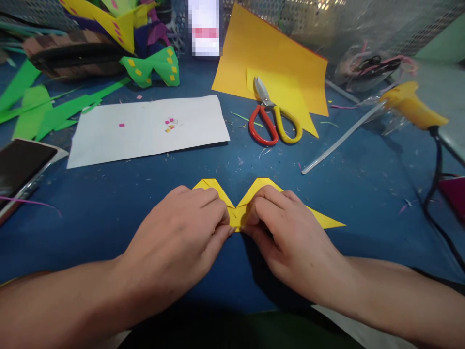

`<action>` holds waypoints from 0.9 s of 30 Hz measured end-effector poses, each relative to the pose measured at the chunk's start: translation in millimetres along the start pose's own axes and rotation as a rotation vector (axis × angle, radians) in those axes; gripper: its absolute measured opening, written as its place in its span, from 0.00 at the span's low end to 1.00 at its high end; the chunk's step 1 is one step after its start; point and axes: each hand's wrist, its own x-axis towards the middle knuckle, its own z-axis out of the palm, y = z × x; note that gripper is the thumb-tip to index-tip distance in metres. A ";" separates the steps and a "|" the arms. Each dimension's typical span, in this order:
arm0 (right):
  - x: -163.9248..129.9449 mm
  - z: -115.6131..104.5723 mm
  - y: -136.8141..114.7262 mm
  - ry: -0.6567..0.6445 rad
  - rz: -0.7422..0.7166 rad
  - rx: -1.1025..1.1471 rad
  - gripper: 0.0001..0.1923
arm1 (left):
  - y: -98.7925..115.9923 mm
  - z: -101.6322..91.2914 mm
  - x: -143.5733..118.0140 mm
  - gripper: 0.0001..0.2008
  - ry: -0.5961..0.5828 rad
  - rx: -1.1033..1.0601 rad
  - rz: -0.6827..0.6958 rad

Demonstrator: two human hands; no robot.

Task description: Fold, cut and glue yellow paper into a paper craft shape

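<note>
A folded yellow paper [263, 188] lies on the blue table in front of me, with two raised flaps, a notch between them and a long point on the right. My left hand [189, 223] pinches its lower edge near the middle, fingers closed. Just beside it, my right hand [286, 228] pinches the same edge, thumb and fingertips pressed together. The thumbs are a small gap apart. Both hands cover much of the paper's left and right sides.
Beyond the hands lie red-and-yellow-handled scissors [267, 116], orange-yellow sheets [276, 53] and a white paper strip [152, 131] with tiny squares. A yellow glue gun [414, 104] with a glue stick is at right. A green paper bow [154, 68], pencil case [80, 55] and phone [27, 165] are at left.
</note>
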 end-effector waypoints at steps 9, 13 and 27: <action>1.7 -8.1 1.5 -0.056 0.004 -0.015 0.08 | -0.2 -3.8 2.8 0.08 -0.048 -0.007 -0.059; -5.3 -12.5 4.8 -0.012 0.054 0.019 0.09 | 0.3 -4.3 1.8 0.08 -0.034 -0.006 -0.048; 0.1 -14.2 -2.9 -0.034 0.117 -0.135 0.07 | 2.9 5.4 -8.9 0.11 0.110 0.285 0.330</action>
